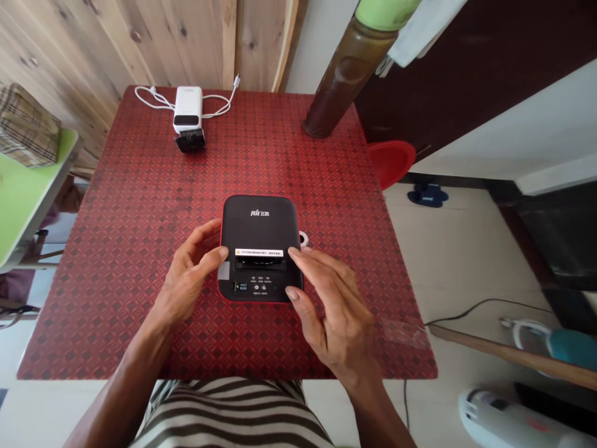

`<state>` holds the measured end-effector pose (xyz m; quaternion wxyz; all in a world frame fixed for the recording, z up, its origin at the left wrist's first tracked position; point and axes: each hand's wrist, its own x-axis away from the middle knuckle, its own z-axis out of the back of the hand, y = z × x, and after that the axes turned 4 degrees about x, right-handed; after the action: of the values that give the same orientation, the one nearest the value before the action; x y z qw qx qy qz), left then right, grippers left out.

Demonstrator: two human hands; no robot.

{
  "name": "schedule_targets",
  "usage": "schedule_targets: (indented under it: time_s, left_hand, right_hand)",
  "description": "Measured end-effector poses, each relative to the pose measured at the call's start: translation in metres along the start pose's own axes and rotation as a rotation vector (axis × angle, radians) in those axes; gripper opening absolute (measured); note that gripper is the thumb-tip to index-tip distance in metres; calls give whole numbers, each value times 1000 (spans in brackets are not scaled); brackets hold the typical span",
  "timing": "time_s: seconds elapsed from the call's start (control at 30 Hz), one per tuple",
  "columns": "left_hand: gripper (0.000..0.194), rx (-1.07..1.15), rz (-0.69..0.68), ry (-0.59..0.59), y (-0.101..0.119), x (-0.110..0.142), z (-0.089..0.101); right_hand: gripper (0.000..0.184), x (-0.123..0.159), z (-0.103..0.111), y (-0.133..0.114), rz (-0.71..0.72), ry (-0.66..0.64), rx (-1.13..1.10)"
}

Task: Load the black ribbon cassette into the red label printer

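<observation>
A small black receipt printer with a red lower edge lies on the red patterned table, its slot, warning label and buttons facing up. My left hand grips its left side, the thumb over the top edge and the fingers along the side. At the right edge rests my right hand, thumb and forefinger apart, their tips touching the printer's top by the slot and lower corner. Behind the printer's right side a small white paper roll shows in part; my right fingers are close to it.
On the table, a white power bank with a white cable stands at the back left. A tall brown bottle with a green lid stands at the back right. A red stool is beyond the right edge; a black cable runs nearby.
</observation>
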<state>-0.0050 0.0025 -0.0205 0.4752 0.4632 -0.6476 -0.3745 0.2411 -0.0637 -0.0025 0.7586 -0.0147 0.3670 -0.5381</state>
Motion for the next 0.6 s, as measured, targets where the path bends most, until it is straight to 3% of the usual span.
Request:
schedule_targets:
  time_s: [0.13, 0.27, 0.6]
  left_hand:
    - [53, -51, -35, -25, -7, 17, 6]
    - [55, -81, -42, -6, -6, 23, 7]
    - [56, -78, -48, -4, 0, 22, -2]
  right_hand:
    - [49, 19, -4, -1, -125, 99, -76]
    - [47, 31, -11, -8, -238, 83, -43]
    - [48, 38, -22, -7, -272, 99, -47]
